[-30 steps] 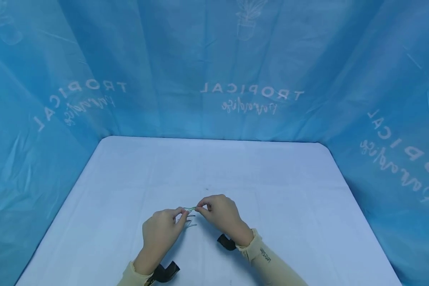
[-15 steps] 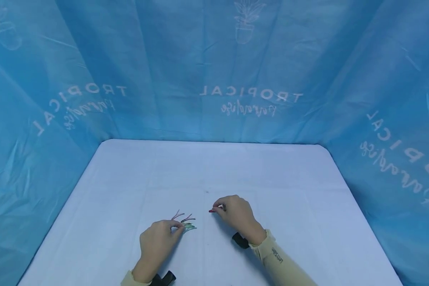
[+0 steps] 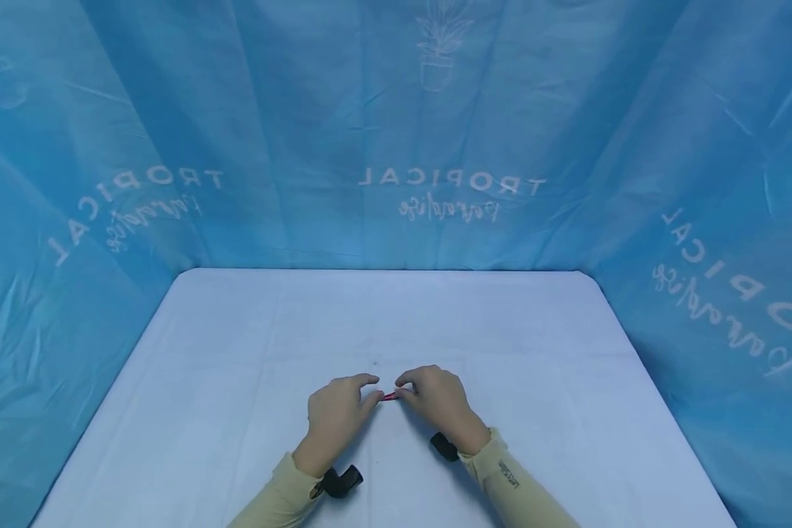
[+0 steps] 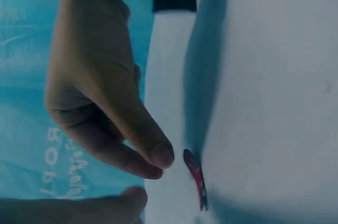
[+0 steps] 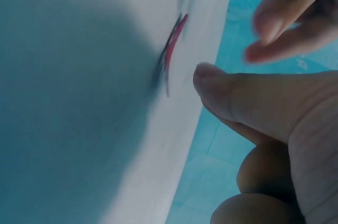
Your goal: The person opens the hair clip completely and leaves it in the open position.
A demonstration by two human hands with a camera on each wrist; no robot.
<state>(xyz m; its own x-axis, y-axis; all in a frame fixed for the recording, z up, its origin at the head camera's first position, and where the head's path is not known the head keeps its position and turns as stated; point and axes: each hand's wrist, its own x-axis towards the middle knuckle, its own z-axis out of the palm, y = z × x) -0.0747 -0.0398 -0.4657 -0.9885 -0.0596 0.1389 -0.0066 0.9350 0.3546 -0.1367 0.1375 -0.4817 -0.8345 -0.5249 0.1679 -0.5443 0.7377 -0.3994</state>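
A slim red-and-dark piece (image 3: 389, 397) with narrowing ends, which looks like a snap hair clip, lies on the white table between my hands. In both wrist views, the clip (image 4: 195, 179) lies apart from the fingertips. My left hand (image 3: 335, 416) is just left of it, thumb and forefinger parted with nothing between them. Close by on the right is my right hand (image 3: 441, 403), its thumb and forefinger also apart. The right wrist view shows the thumb of my right hand (image 5: 248, 94) beside the clip, with fingers of my left hand (image 5: 296, 18) opposite.
A white-covered table (image 3: 501, 330) extends ahead and to both sides. Blue printed curtains (image 3: 303, 147) hang behind it and along the left and right. Each wrist carries a black camera mount (image 3: 342, 482).
My right hand brought the red clip over and has let it go. My left hand has moved right towards it. The several small V-shaped clips it was at are out of sight.
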